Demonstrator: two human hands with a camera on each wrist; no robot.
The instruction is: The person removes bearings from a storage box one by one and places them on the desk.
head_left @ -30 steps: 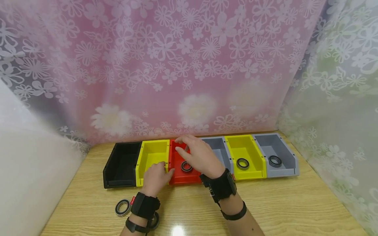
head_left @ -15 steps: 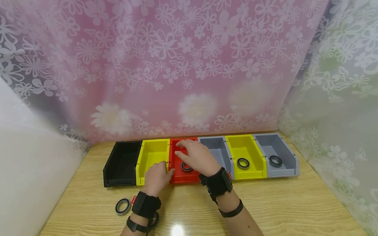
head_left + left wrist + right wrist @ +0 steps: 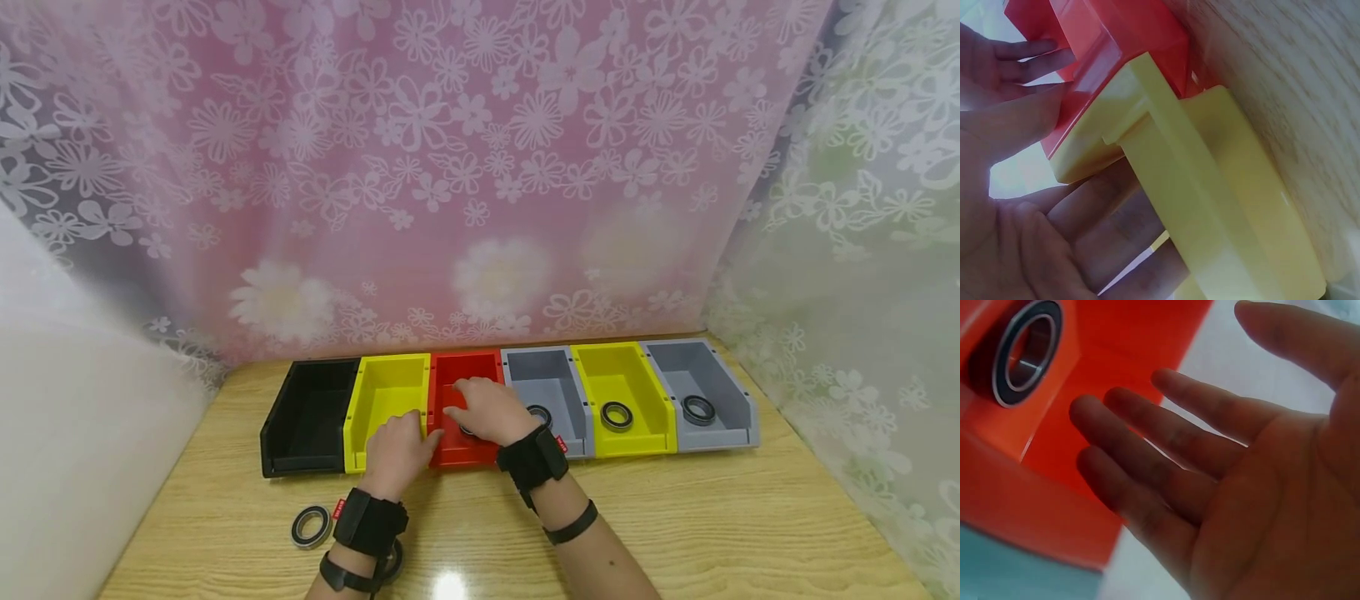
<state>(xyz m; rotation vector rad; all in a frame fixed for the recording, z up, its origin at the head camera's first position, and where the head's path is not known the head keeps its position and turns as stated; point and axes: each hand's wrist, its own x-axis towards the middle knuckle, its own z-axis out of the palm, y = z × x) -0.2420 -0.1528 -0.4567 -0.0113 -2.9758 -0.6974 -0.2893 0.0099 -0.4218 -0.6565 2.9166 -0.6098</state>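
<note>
My right hand (image 3: 491, 410) hovers in the red bin (image 3: 457, 457), fingers spread and holding nothing. Below it lies a ball bearing (image 3: 1027, 353), a ring with a black seal, mostly covered by the hand in the head view. My left hand (image 3: 396, 450) straddles the wall between the yellow bin (image 3: 393, 379) and the red one. Its fingers (image 3: 1100, 222) reach into the yellow bin, their tips hidden, while the thumb lies against the red side. On the table, one bearing (image 3: 311, 527) lies left of my left wrist; another (image 3: 392, 560) is partly hidden beneath it.
A black bin (image 3: 311, 417) stands at the row's left end. To the right come a grey bin (image 3: 551, 375), a second yellow bin (image 3: 611, 371) and another grey bin (image 3: 678, 367), each with one bearing inside. A floral curtain (image 3: 480, 167) hangs behind the wooden table (image 3: 675, 533).
My right hand has moved down and a little toward the front of the red bin, uncovering the bearing in the middle grey bin. The left hand has stayed in place.
</note>
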